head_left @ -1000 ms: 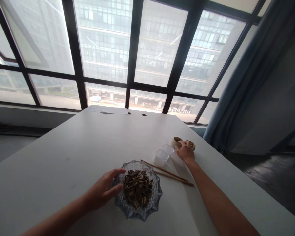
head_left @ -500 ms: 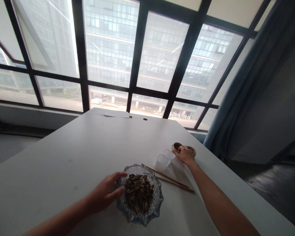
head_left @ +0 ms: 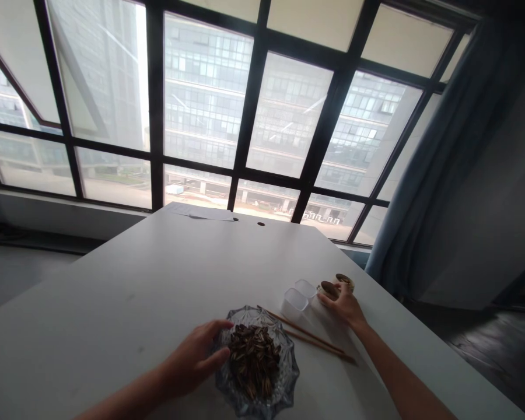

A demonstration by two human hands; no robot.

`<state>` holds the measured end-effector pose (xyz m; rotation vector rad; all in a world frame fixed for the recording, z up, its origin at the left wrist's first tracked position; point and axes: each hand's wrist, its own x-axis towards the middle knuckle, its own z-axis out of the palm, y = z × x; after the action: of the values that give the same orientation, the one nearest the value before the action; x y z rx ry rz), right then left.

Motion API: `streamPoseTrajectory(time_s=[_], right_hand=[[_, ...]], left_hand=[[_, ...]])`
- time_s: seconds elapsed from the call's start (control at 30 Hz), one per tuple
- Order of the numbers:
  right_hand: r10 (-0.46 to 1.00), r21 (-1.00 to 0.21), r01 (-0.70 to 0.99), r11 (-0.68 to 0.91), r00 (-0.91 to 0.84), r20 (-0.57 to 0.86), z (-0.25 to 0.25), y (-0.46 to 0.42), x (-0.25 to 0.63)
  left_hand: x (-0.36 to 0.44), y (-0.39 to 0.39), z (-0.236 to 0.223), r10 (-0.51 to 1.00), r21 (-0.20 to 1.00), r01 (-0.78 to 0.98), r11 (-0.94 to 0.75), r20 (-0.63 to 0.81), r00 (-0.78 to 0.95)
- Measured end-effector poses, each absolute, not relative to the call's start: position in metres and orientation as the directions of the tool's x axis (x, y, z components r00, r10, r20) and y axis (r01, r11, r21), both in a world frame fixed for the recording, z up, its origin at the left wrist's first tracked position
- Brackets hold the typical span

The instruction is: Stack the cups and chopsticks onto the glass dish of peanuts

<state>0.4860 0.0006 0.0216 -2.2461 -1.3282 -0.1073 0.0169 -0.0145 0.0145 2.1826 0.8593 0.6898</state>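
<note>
A scalloped clear glass bowl (head_left: 289, 382) full of striped sunflower seeds (head_left: 256, 359) stands on the white table in front of me. My left hand (head_left: 196, 356) grips its left rim, thumb and fingers apart on the edge. Farther right, my right hand (head_left: 347, 306) has thumb and fingers around a small round cup (head_left: 327, 290) with a dark inside. Just behind that hand stands a second small cup (head_left: 345, 280), partly covered by the fingers; its contents are unclear.
Two translucent plastic tubs (head_left: 295, 300) stand left of the cups. A pair of wooden chopsticks (head_left: 319, 344) lies between the bowl and my right arm. Papers (head_left: 201, 213) rest at the table's far end, before a large window (head_left: 289, 116). A blue curtain (head_left: 402, 204) hangs at right.
My right hand has drawn the small cup slightly toward me, away from the second cup. The left hand stays at the bowl. The whole view has tilted up a little.
</note>
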Motion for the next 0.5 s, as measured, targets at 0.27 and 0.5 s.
streamPoseTrajectory(time_s=[0.27,0.5], right_hand=[[0.659,-0.767,0.583,-0.268,0.691,0.296,0.021,-0.011,0.480],[0.688,-0.788,0.603,0.126,0.519,0.507,0.067,-0.032,0.437]], left_hand=[[0.017,-0.014,0.011,0.747,0.739,0.393,-0.547,0.219,0.628],[0.016,-0.016,0.020,0.736,0.744,0.390,-0.543,0.197,0.648]])
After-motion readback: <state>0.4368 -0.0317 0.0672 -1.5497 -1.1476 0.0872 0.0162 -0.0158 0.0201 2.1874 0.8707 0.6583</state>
